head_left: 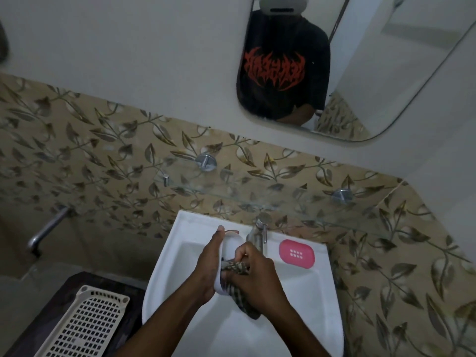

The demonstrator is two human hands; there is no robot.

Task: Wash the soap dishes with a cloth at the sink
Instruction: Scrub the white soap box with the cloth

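Observation:
Over the white sink (309, 300) my left hand (210, 261) holds a white soap dish (230, 247) on its edge, thumb at the top rim. My right hand (253, 271) grips a checked cloth (238, 267) and presses it into the lower part of that dish; the cloth's tail hangs down below the hand. A pink soap dish (297, 253) with small drain holes lies flat on the sink's right back ledge. The steel tap (258, 233) stands just behind my hands; I see no water running.
A beige slotted plastic basket (87, 323) rests on a dark surface left of the sink. A glass shelf (231, 194) on chrome brackets juts out above the tap. A wall tap (46, 230) sticks out at the left. A mirror (360, 73) hangs above.

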